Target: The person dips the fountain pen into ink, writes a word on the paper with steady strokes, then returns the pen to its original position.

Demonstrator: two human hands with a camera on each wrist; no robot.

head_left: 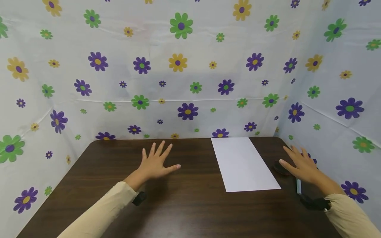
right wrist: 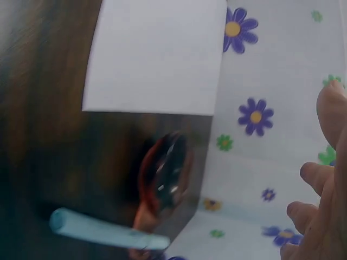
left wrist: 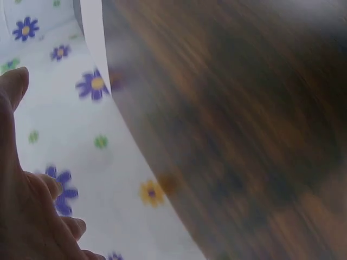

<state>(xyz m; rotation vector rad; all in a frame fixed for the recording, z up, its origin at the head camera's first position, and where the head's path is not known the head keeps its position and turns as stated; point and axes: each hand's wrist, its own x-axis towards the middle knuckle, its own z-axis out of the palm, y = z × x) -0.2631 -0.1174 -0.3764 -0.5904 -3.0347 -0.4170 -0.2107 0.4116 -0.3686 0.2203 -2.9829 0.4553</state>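
Observation:
My left hand [head_left: 154, 166] is spread over the left half of the dark brown table, fingers apart and nothing in it. On the other side my right hand [head_left: 304, 168], also spread and holding nothing, hovers above the table's right edge. Beneath it lies a light blue marker-like stick [right wrist: 103, 229]. Beside the stick is a dark, glossy oval thing [right wrist: 172, 173] with a reddish-brown rim and a handle; in the head view the right hand partly covers both. A white sheet of paper [head_left: 245, 165] lies flat between the hands, nearer the right one.
The wooden table [head_left: 190, 205] reaches back to a white cloth wall [head_left: 160, 46] printed with purple, green and yellow flowers. Similar cloth closes in the left and right sides. A dark band [head_left: 139, 198] is on the left wrist, another [head_left: 317, 203] on the right.

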